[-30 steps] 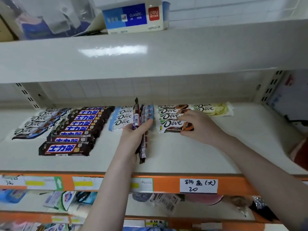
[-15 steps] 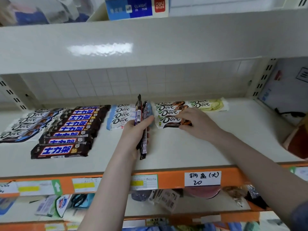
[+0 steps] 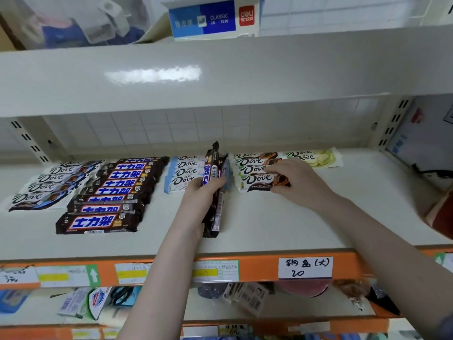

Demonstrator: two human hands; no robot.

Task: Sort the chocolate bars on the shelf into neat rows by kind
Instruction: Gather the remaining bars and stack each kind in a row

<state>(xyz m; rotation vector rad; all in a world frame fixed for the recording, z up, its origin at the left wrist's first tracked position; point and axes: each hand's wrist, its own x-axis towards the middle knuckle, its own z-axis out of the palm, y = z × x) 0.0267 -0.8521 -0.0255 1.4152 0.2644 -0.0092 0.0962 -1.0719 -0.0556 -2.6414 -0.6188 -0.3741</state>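
Note:
On the cream shelf (image 3: 306, 224) lie rows of bars. At far left is a row of dark-and-blue Dove bars (image 3: 46, 185), then a row of brown Snickers bars (image 3: 115, 192), then light-blue Dove bars (image 3: 182, 173). My left hand (image 3: 198, 197) grips a bunch of bars (image 3: 213, 192) standing on edge, dark wrappers with a light-blue one among them. To the right lies a row of brown-and-orange Dove bars (image 3: 255, 170); my right hand (image 3: 299, 182) rests on its front bar with fingers pinched at the bar's right end. Green Dove bars (image 3: 316, 157) lie behind at the right.
The upper shelf (image 3: 220, 77) hangs low overhead with a blue-and-white box (image 3: 213, 18) on it. The orange front rail (image 3: 259, 268) carries paper price labels. A lower shelf holds assorted packets. A reddish object (image 3: 441, 212) sits at the right edge.
Both hands stay nearly where they were. My right hand has edged a little along the front brown-and-orange Dove bar. The view has shifted slightly.

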